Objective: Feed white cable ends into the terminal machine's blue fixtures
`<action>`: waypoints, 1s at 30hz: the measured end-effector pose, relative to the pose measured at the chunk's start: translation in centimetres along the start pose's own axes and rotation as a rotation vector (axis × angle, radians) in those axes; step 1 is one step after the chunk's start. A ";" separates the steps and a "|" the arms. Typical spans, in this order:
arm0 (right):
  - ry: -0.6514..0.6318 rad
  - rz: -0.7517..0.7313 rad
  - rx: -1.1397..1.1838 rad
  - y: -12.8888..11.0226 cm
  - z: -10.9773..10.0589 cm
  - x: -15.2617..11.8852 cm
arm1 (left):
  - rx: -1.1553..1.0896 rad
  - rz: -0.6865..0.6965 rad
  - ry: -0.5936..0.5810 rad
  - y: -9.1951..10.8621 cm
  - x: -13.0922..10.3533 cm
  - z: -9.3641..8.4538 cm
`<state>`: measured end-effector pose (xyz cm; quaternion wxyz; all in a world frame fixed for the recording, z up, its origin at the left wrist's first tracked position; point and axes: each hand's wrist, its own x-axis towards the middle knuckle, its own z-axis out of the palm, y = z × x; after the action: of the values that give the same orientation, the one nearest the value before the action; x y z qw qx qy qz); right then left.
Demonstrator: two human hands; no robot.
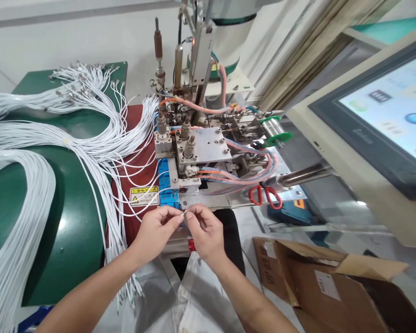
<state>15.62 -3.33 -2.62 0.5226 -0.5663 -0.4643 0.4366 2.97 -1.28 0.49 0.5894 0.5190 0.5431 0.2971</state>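
My left hand [156, 233] and my right hand [206, 231] meet at the front edge of the machine [204, 145]. Both pinch the end of a thin white cable between thumb and fingertips; its tip is small and partly hidden. Just behind my left hand is a row of blue holders [168, 182], with white cables running into it from the left. A large bundle of white cables [114, 217] hangs over the table edge, left of my left hand.
More cable bundles lie on the green table [72, 185]. Red-handled scissors [265, 196] and a solder-like spool [273, 131] are at the machine's right. A screen [395, 106] juts in at right, above an open cardboard box [333, 286].
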 end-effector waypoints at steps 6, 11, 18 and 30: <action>-0.042 -0.059 -0.007 -0.3 -0.7 0.4 | 0.010 -0.009 -0.014 -0.1 -0.1 -0.1; -0.214 -0.157 -0.215 -1.6 -1.8 1.3 | 0.156 0.047 -0.008 -0.4 -0.2 -0.2; -0.028 -0.119 -0.176 -1.1 -0.6 0.6 | 0.151 0.116 0.097 -1.1 -0.3 0.6; -0.034 -0.035 0.016 -0.3 -0.5 0.5 | 0.054 0.053 0.069 -1.1 -0.4 0.7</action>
<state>16.16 -2.88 -2.30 0.5266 -0.5465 -0.4796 0.4404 3.26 -2.12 -0.54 0.5482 0.5382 0.5570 0.3154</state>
